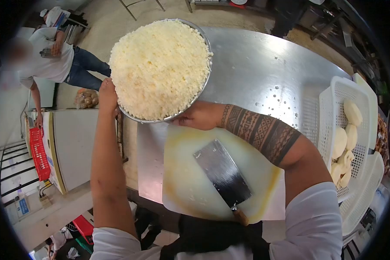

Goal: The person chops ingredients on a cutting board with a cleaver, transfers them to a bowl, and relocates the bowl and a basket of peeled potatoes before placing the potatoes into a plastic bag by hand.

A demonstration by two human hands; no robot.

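A round metal bowl [160,121] is heaped high with finely chopped pale yellow food [160,69]. My left hand [108,94] grips its left rim, fingers partly hidden. At the lower right of the bowl, my right hand [200,116] holds the rim from beneath, its fingertips out of sight under the bowl. Below the hands, a wide cleaver [223,171] with a wooden handle lies flat on a whitish, yellow-stained cutting board [182,186]. Small bits stick to its blade.
The board rests on a steel table [247,56] with water drops. White perforated baskets [325,112] at right hold pale peeled vegetables [351,136]. At left, a person [52,56] stands with one hand by a red crate [39,151]. A bag of brown produce [86,99] lies behind.
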